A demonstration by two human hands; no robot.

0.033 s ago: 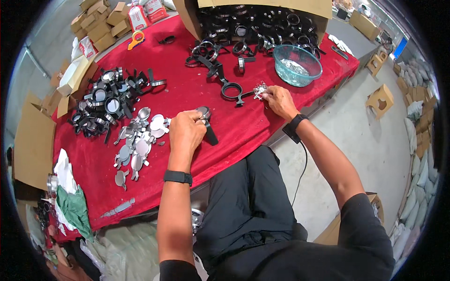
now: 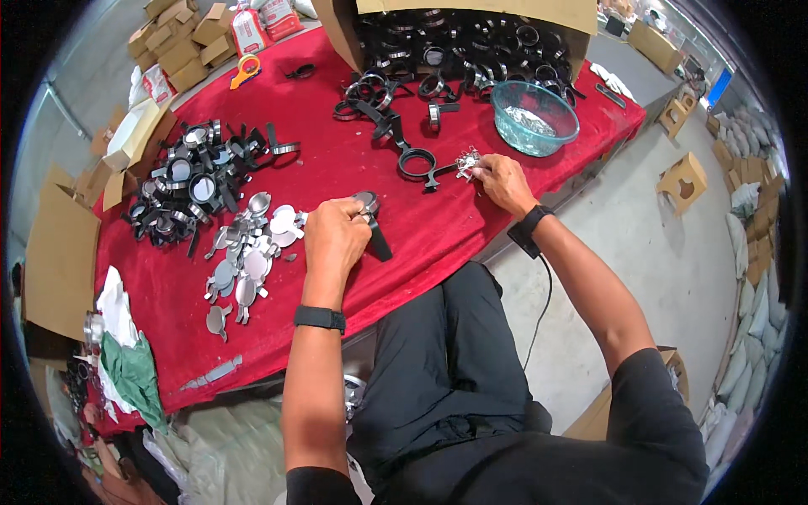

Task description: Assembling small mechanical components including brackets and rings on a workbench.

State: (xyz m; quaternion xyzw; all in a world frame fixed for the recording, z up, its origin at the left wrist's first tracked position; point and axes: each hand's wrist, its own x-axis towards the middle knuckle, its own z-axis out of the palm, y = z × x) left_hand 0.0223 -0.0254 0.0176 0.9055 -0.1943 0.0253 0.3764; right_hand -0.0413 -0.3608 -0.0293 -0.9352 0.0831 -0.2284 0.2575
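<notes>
My left hand (image 2: 335, 236) is closed around a round metal-topped piece with a flat black handle (image 2: 380, 242), which rests on the red cloth. Its fingers hide much of the round part. At the right, the fingers of my right hand (image 2: 503, 181) pinch at a small clump of shiny bent-wire pieces (image 2: 466, 163). A black ring with a handle (image 2: 416, 163) lies just left of that clump. Beside my left hand is a spread of silver metal discs with tabs (image 2: 255, 264). Farther left is a heap of black-handled rings (image 2: 181, 181), several with discs in them.
A clear bluish bowl (image 2: 539, 143) holding small shiny pieces stands beyond my right hand. A cardboard box (image 2: 471, 8) full of black rings lies at the back, more rings spilling before it. An orange tape dispenser (image 2: 245, 72) sits far left. The red cloth's edge (image 2: 438, 282) runs above my lap.
</notes>
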